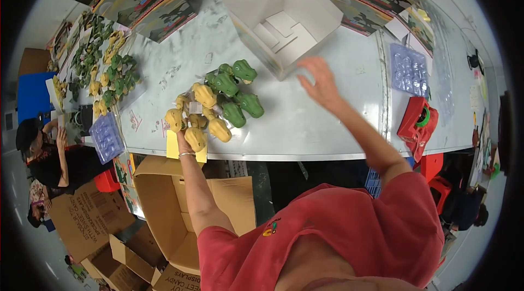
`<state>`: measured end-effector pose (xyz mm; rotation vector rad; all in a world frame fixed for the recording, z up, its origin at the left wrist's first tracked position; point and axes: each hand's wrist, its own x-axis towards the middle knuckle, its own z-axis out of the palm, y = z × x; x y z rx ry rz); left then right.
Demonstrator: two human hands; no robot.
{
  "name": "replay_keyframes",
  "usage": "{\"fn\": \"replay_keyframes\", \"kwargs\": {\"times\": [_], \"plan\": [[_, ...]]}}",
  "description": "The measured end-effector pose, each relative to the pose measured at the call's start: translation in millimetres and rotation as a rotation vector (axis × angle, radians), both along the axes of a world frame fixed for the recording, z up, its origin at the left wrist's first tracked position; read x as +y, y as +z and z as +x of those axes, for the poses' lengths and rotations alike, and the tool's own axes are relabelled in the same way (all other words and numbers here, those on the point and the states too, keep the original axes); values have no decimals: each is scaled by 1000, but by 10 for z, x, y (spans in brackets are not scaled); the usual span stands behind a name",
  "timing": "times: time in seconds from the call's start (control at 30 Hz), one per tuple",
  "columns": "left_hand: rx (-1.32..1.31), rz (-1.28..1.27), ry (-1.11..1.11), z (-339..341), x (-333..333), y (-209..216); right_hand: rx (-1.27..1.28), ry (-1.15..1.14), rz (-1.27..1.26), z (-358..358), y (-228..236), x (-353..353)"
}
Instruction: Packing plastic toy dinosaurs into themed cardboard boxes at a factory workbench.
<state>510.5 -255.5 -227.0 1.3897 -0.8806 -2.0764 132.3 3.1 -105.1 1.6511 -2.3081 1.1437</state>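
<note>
My left hand (183,138) is at the table's front edge, mostly covered by a bunch of yellow dinosaur-head toys (204,95). It appears closed around them, though its fingers are hidden; a bracelet circles the wrist. Right beside the bunch lie several green dinosaur-head toys (224,84), their heads facing various ways. My right hand (321,84) is empty, its fingers apart, over the table by the near corner of an open white box (327,15). Folded white card inserts (286,31) show in the bottom of that box.
More green and yellow dinosaur toys (112,75) are heaped at the far left. Printed display boxes (144,1) line the back. Clear plastic trays (409,70) and a red tape dispenser (417,122) sit right. An open brown carton (164,209) stands below the table edge. A co-worker (54,152) is at left.
</note>
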Motion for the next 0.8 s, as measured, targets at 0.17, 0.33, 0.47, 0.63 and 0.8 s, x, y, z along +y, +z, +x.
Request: {"fn": "replay_keyframes", "kwargs": {"times": [0.17,0.33,0.47,0.63,0.8], "plan": [[8,-5,4,-191,55,62,464,167,249,-750,177,-237],[-43,52,0,-4,20,-1,277,154,550,-348,20,-106],[26,28,23,-54,-47,-101,179,-28,504,-127,37,-97],[28,-57,75,-55,-55,55,-120,44,172,391,297,48],[6,-83,31,-30,-46,14,-1519,-21,189,723,-721,-384]]}}
